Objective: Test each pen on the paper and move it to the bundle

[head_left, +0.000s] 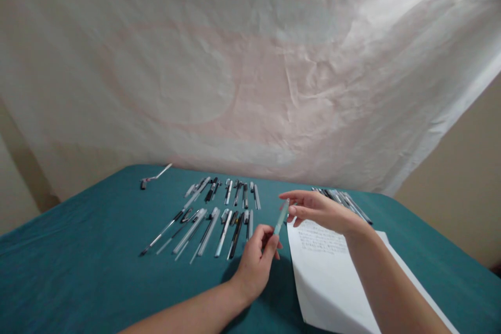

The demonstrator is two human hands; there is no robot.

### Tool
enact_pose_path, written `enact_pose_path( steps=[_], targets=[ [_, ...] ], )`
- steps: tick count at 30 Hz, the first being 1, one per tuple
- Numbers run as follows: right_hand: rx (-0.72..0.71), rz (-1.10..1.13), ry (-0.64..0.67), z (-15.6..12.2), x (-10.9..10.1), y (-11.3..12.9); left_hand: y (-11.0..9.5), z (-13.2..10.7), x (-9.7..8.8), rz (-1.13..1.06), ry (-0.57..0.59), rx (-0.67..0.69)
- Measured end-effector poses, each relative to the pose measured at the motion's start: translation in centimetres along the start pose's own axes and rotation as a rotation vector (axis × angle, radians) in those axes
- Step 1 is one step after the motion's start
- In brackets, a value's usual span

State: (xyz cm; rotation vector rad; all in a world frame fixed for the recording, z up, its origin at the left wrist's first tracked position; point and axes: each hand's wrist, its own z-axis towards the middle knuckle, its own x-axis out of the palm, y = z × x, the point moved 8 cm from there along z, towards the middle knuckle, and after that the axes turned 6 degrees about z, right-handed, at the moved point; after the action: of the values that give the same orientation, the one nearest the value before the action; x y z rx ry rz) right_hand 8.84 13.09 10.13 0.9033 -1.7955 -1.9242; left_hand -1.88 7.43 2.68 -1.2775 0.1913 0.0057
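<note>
My left hand (pixel 256 261) is closed around the lower part of a pale green pen (pixel 281 219), which tilts up and to the right above the table. My right hand (pixel 319 211) is at the pen's upper end, its fingers stretched out and thumb apart from the index finger. Whether those fingertips touch the pen is hard to make out. Below my right hand lies a sheet of paper (pixel 324 282) with lines of handwriting. To the left of my left hand, a row of taken-apart pens (pixel 213 232) is spread out, with barrels, caps and refills side by side.
Farther back is a second row of pen parts (pixel 227 193). Several pens lie in a group (pixel 344 201) behind my right hand. A thin white object with a dark end (pixel 154 175) sits at the far left. A pale hanging sheet (pixel 250 73) stands behind the green tablecloth (pixel 78 250).
</note>
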Motion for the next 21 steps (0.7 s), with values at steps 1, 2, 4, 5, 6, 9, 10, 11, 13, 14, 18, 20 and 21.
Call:
enact_pose_path(
  steps=[1, 2, 4, 5, 6, 9, 10, 11, 13, 14, 18, 20, 21],
  targets=[
    [-0.021, 0.016, -0.006, 0.0, -0.2, 0.3, 0.0, 0.0, 0.0, -0.004, -0.002, -0.003],
    [-0.035, 0.018, -0.015, 0.1, -0.3, 0.4, 0.0, 0.0, 0.0, -0.006, -0.004, -0.005],
    [-0.045, -0.008, -0.047, 0.4, -0.5, 0.3, 0.0, -0.1, 0.1, -0.007, -0.004, -0.008],
    [-0.042, -0.026, -0.072, 0.5, -0.5, 0.1, 0.1, -0.1, 0.1, -0.007, -0.004, -0.009],
    [-0.035, -0.041, -0.103, 0.7, -0.6, 0.0, 0.1, -0.1, 0.1, -0.007, -0.005, -0.01],
    [-0.001, -0.065, -0.186, 0.9, -0.9, -0.5, 0.2, -0.2, 0.1, -0.011, -0.002, -0.017],
    [0.011, -0.061, -0.186, 0.8, -0.9, -0.6, 0.2, -0.1, 0.1, -0.013, -0.002, -0.017],
    [0.019, -0.05, -0.169, 0.8, -0.8, -0.7, 0.2, -0.1, 0.0, -0.014, -0.003, -0.016],
    [0.01, -0.004, -0.105, 0.6, -0.5, -0.6, 0.3, 0.0, 0.0, -0.012, -0.008, -0.014],
    [-0.006, 0.016, -0.075, 0.6, -0.3, -0.4, 0.3, 0.1, 0.0, -0.011, -0.012, -0.014],
    [-0.054, 0.001, -0.044, 0.7, -0.3, -0.3, 0.3, 0.1, 0.0, -0.014, -0.017, -0.018],
    [-0.034, -0.031, -0.099, 0.9, -0.6, -0.6, 0.2, 0.0, 0.1, -0.021, -0.012, -0.02],
    [-0.02, -0.04, -0.133, 1.0, -0.7, -0.8, 0.2, 0.0, 0.2, -0.025, -0.008, -0.02]
  ],
)
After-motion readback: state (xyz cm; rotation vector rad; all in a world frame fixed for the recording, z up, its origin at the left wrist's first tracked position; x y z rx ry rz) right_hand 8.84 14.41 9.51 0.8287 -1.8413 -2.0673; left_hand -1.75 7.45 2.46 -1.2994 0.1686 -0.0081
